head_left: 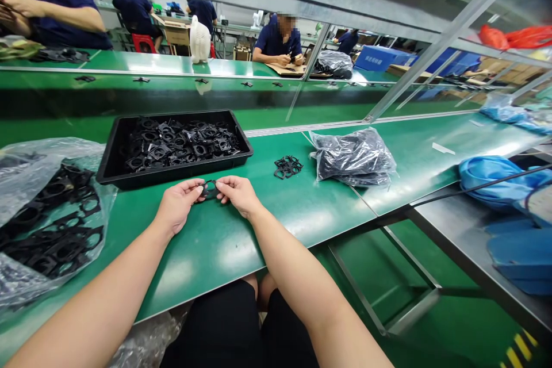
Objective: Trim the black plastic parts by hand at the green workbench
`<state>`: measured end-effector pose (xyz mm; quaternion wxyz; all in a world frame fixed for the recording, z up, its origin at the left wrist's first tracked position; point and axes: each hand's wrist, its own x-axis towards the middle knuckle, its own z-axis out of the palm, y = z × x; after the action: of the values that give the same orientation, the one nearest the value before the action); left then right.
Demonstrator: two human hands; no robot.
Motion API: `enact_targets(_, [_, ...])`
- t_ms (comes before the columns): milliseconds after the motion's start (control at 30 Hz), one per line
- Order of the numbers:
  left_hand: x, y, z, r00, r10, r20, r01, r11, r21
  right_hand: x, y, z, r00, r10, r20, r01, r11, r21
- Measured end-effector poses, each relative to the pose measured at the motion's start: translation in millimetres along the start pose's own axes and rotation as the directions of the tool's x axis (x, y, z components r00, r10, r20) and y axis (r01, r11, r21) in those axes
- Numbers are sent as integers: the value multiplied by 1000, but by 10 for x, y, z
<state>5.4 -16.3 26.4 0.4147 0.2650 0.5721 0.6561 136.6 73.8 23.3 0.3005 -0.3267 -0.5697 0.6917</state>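
Note:
Between my two hands is a flat black plastic part with a round hole (210, 196), held just above the green table (224, 224). My left hand (179, 202) pinches its left end, and my right hand (237, 192) grips the right end. Right behind them stands a black tray (172, 175) full of similar black parts (181, 141). A small heap of thin black pieces (288, 167) lies on the table to the right of my hands. On the left, an open clear plastic bag (97, 152) holds many more holed black parts (52, 224).
A clear bag of dark parts (353, 155) sits farther right. Behind the table runs a green conveyor (224, 95) carrying several small black pieces. Metal posts (444, 40) slant up at the right. Co-workers (278, 40) sit beyond. A blue cloth (491, 178) lies at right.

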Motion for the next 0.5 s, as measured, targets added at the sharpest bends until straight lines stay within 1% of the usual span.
enact_targets(67, [-6, 8, 1, 1000, -9, 8, 9, 1000, 1, -11, -17, -12, 998, 20, 54, -22, 999, 45])
enact_targets(133, [-9, 14, 1, 1000, -11, 9, 11, 1000, -2, -21, -25, -24, 996, 19, 86, -22, 999, 40])
enact_targets(333, [-11, 28, 0, 1000, 0, 10, 0, 1000, 7, -38, -20, -29, 996, -31, 81, 32, 999, -18])
enact_targets(500, [-7, 35, -9, 1000, 3, 10, -3, 1000, 17, -34, -16, -17, 995, -4, 96, 4, 1000, -2])
